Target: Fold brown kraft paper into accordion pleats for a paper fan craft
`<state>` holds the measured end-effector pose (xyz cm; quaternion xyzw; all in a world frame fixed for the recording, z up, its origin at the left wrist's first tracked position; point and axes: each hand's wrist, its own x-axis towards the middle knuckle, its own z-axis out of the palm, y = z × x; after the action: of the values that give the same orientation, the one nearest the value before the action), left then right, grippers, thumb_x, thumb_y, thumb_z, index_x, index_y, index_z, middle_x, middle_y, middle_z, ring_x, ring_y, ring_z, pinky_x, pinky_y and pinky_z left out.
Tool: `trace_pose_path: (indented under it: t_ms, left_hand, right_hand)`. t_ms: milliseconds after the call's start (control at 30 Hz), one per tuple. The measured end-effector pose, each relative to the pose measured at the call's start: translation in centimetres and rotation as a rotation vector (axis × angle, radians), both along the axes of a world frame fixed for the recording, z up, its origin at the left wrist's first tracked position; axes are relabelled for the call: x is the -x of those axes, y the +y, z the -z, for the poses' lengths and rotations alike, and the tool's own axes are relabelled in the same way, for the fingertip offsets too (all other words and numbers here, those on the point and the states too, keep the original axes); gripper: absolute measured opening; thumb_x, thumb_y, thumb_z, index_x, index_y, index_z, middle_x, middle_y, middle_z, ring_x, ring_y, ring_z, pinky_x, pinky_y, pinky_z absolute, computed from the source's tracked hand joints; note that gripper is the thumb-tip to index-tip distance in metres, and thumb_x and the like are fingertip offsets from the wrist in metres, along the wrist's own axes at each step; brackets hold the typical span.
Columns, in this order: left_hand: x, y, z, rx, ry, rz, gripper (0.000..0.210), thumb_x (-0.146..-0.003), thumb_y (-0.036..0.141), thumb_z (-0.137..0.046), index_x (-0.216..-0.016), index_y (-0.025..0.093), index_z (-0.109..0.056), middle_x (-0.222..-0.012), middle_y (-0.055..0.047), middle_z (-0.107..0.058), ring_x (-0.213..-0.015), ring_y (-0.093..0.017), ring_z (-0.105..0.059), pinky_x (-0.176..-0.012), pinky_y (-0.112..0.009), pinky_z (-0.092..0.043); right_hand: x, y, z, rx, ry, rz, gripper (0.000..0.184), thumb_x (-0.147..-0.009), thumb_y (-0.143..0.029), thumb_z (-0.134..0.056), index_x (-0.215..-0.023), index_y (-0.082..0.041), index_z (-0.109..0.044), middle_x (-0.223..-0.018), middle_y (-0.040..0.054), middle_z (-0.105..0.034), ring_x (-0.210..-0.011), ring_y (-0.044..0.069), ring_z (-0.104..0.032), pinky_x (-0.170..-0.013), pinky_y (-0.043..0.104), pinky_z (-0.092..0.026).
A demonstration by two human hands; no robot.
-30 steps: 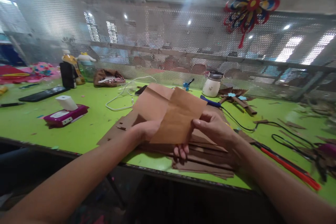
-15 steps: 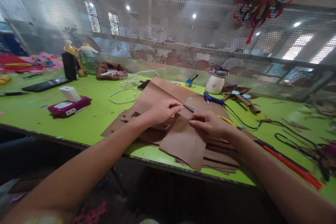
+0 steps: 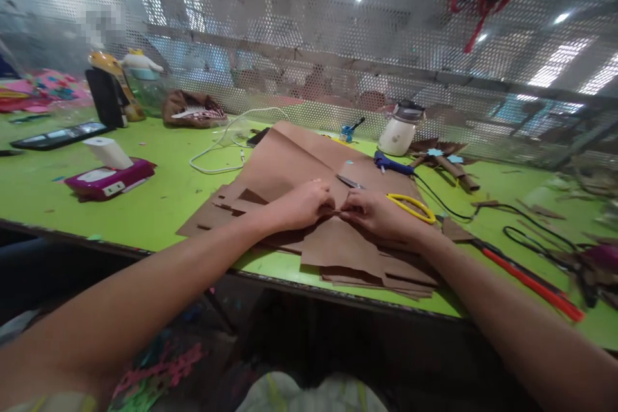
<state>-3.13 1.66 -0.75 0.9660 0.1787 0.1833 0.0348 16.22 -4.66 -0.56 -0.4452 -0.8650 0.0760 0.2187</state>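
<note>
A cut piece of brown kraft paper (image 3: 344, 246) hangs slightly over the front of the paper pile, its upper edge pinched between both hands. My left hand (image 3: 311, 201) is closed on that edge, fingertips bent down. Close beside it, almost touching, my right hand (image 3: 364, 209) pinches the same edge from the right. Beneath them lie several brown paper sheets (image 3: 284, 158), some creased or slit. Yellow-handled scissors (image 3: 411, 207) rest on the sheets just behind my right hand, blades pointing left.
A blue glue gun (image 3: 393, 165) with a black cord lies behind the scissors, near a white jar (image 3: 402, 129). To the right is a red-handled tool (image 3: 531, 283). A purple power strip (image 3: 111, 179) with a white charger sits left on the green table (image 3: 159, 219).
My hands have come together at the paper's upper edge, and the paper's lower end has lifted. The scissors' yellow handles now show more. The head view has tilted down a little.
</note>
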Motion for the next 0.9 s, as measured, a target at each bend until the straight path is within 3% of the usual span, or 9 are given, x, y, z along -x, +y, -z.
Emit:
trace_pose_path:
  t_ms: [133,400,700,900]
  left_hand:
    - [0.1,-0.1,-0.2,-0.008,-0.005,0.067,0.022,-0.085,0.022,-0.047,-0.08,0.014,-0.066,-0.078,-0.006,-0.054,-0.077,-0.016,-0.048,-0.068,-0.025,-0.036]
    - [-0.2,-0.4,0.0,-0.016,0.027,0.05,0.026,-0.088,0.027,-0.042,-0.094,0.015,-0.064,-0.084,-0.007,-0.053,-0.078,-0.016,-0.048,-0.07,-0.026,-0.037]
    - [-0.1,-0.6,0.0,-0.019,0.059,0.092,0.023,-0.088,0.021,-0.042,-0.093,0.017,-0.064,-0.081,-0.005,-0.048,-0.072,-0.014,-0.045,-0.066,-0.025,-0.036]
    - [-0.2,-0.4,-0.3,0.02,0.071,0.118,0.022,-0.087,0.019,-0.042,-0.088,0.016,-0.064,-0.081,-0.005,-0.048,-0.074,-0.014,-0.046,-0.067,-0.024,-0.036]
  right_hand:
    - [-0.6,-0.2,-0.5,0.012,-0.065,-0.04,0.017,-0.084,-0.021,-0.049,-0.077,-0.015,-0.064,-0.075,0.0043,-0.06,-0.069,0.012,-0.053,-0.063,0.023,-0.038]
    - [0.5,-0.7,-1.0,-0.047,-0.188,-0.017,0.017,-0.086,-0.019,-0.047,-0.086,-0.015,-0.063,-0.081,0.0056,-0.061,-0.075,0.013,-0.053,-0.066,0.023,-0.035]
    - [-0.1,-0.6,-1.4,-0.007,-0.332,-0.027,0.016,-0.084,-0.017,-0.047,-0.089,-0.016,-0.062,-0.083,0.0057,-0.061,-0.074,0.014,-0.052,-0.063,0.024,-0.031]
    - [-0.8,-1.2,-1.6,-0.022,-0.447,0.039,0.014,-0.082,-0.019,-0.046,-0.081,-0.016,-0.06,-0.079,0.0049,-0.06,-0.068,0.014,-0.05,-0.059,0.024,-0.029]
